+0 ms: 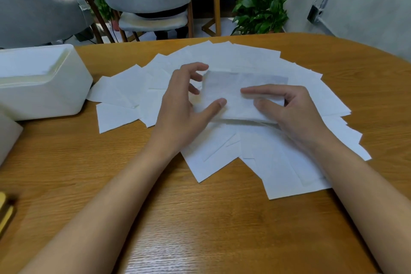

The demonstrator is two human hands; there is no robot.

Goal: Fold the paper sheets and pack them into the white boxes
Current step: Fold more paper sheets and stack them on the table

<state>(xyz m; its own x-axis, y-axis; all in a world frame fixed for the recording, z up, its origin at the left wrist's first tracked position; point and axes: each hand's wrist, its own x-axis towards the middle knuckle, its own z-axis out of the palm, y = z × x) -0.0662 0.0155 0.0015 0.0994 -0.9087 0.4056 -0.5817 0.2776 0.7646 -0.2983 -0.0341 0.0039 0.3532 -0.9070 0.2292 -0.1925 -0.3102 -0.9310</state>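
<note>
Head-worn view, forward-down, close over table (200,218)

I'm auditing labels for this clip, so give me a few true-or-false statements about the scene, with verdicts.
1. The right hand holds a folded sheet. True.
2. The white box stands to the right of the loose sheets. False: it stands to their left.
3. The loose sheets are stacked in one neat pile. False: they lie fanned out and overlapping.
4. A potted plant stands beyond the table. True.
</note>
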